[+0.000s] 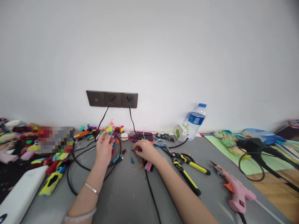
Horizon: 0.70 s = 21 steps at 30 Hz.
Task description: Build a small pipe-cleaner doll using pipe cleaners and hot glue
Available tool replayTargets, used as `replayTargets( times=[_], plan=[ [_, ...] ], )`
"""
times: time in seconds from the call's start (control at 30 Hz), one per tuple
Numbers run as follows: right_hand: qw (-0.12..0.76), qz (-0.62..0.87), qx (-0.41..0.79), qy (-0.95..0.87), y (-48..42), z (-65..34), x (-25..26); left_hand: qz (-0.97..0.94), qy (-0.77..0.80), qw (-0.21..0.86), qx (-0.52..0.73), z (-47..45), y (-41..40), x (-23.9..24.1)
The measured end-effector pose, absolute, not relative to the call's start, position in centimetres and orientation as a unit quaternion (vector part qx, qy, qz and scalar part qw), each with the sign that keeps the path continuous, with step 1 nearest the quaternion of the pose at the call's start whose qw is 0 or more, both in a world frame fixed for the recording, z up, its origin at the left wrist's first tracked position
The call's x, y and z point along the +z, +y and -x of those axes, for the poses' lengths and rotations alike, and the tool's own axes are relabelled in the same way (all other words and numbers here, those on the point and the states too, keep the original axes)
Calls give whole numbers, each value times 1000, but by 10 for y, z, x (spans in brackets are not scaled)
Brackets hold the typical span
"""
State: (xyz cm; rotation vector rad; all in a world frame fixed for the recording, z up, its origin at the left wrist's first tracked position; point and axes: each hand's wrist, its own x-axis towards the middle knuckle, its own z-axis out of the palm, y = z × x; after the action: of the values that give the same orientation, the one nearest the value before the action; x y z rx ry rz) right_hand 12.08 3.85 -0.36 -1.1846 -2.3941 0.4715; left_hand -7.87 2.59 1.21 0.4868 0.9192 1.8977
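Observation:
My left hand (105, 143) is raised over the grey table and closed on a small yellow figure (110, 128) with a pink top. My right hand (146, 150) is low at the tabletop, its fingers bent and pinched together. What those fingertips hold is too small to make out; a dark blue bit shows beside them. Just in front lies a small blue scrap (132, 160). Under my right wrist is a pink and black fuzzy piece (148, 166). Behind the hands sit a pink-edged phone (141, 136) and a white ball (124, 137).
Wire-stripping pliers (187, 177) and a pink glue gun (240, 194) lie right. A water bottle (196, 121) and small box (181, 133) stand by the wall. Black cables (70, 177) loop around my left arm. Fuzzy crafts (52, 180) and a white slab-shaped device (25, 193) are left.

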Motion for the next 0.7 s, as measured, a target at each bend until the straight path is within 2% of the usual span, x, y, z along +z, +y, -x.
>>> replayTargets(
  times=[0.1,0.2,0.3,0.43,0.5,0.7],
  plan=[
    [246,400,181,-864,37,-119,-1,-216,379,463,772,78,26,11],
    [287,313,251,-870,35,-117,1,-225,383,454,772,78,26,10],
    [259,256,325,-873,35,-116,-1,-228,384,450,773,79,27,9],
    [209,268,296,-893,35,-117,-6,-221,388,447,775,79,27,9],
    [202,278,321,-883,36,-118,-8,-216,391,446,776,78,26,10],
    [251,305,390,-832,37,-117,-10,-212,388,450,776,78,25,13]
  ],
)
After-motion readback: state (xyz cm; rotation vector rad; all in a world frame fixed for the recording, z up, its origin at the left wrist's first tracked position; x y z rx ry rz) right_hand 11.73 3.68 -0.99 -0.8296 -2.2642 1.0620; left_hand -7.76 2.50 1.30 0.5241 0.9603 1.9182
